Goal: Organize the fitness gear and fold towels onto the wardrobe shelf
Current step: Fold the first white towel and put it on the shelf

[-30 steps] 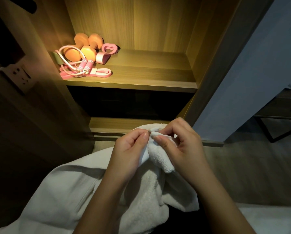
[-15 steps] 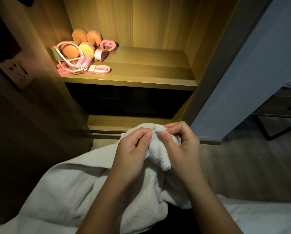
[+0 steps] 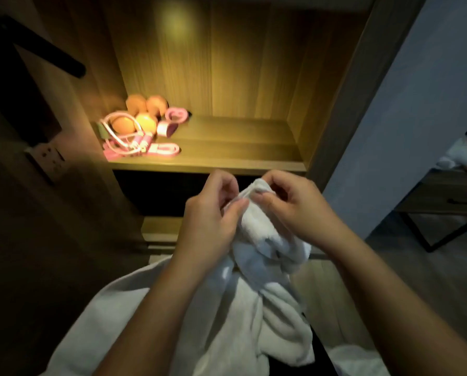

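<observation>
Towel: I see the white towel (image 3: 254, 308) at lower centre of the frame. One corner is lifted and bunched, and the rest hangs down and spreads toward the lower left.
Left hand: the left hand (image 3: 213, 213) pinches that raised corner between thumb and curled fingers, just left of centre.
Right hand: the right hand (image 3: 289, 204) grips the same corner from the other side, close against the left hand.
Shelf: the lit wooden wardrobe shelf (image 3: 240, 158) sits above the hands, apart from the towel.
Gear: on the shelf's left end I see orange dumbbells (image 3: 145, 122) at the back, a pink jump rope (image 3: 124, 139) in front of them and a pink ring (image 3: 176, 114) just to their right. Blur hides finer detail.
Edges: a wall socket (image 3: 48, 158) at the left and a dark-framed side table (image 3: 444, 196) at the right.
</observation>
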The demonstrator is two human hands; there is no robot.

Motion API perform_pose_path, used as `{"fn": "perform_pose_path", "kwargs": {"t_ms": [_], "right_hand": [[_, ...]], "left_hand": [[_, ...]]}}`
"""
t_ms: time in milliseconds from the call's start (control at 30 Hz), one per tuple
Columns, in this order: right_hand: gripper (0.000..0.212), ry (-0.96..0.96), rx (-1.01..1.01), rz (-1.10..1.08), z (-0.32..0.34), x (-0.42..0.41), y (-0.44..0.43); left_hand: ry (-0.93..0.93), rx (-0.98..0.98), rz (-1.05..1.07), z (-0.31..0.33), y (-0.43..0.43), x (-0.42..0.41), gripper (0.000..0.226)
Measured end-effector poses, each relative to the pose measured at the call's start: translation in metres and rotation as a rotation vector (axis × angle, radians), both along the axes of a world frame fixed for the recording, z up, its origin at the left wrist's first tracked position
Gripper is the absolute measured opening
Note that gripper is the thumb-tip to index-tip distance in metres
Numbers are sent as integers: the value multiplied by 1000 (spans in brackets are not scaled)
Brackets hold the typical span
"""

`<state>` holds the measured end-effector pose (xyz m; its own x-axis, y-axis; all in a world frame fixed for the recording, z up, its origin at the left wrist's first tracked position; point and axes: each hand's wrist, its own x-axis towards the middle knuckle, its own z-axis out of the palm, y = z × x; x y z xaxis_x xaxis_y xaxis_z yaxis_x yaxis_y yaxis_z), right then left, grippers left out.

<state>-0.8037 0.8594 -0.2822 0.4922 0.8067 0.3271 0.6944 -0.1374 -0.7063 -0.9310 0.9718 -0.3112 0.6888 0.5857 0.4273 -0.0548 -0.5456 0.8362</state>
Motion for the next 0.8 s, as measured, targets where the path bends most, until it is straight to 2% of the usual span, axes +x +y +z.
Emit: {"fn": "perform_pose_path", "kwargs": {"t_ms": [133, 267, 567, 800], "right_hand": [[10, -104, 58, 36, 72, 18, 22], [15, -220, 123, 34, 140, 25, 38], [21, -406, 296, -101, 251, 28, 52], [18, -370, 439, -205, 285, 38, 44]], "left_hand": [[-43, 172, 9, 64, 30, 22, 12], [2, 302, -15, 123, 44, 30, 19], [62, 358, -37, 210, 43, 39, 16], [-147, 310, 36, 239, 53, 32, 7]]}}
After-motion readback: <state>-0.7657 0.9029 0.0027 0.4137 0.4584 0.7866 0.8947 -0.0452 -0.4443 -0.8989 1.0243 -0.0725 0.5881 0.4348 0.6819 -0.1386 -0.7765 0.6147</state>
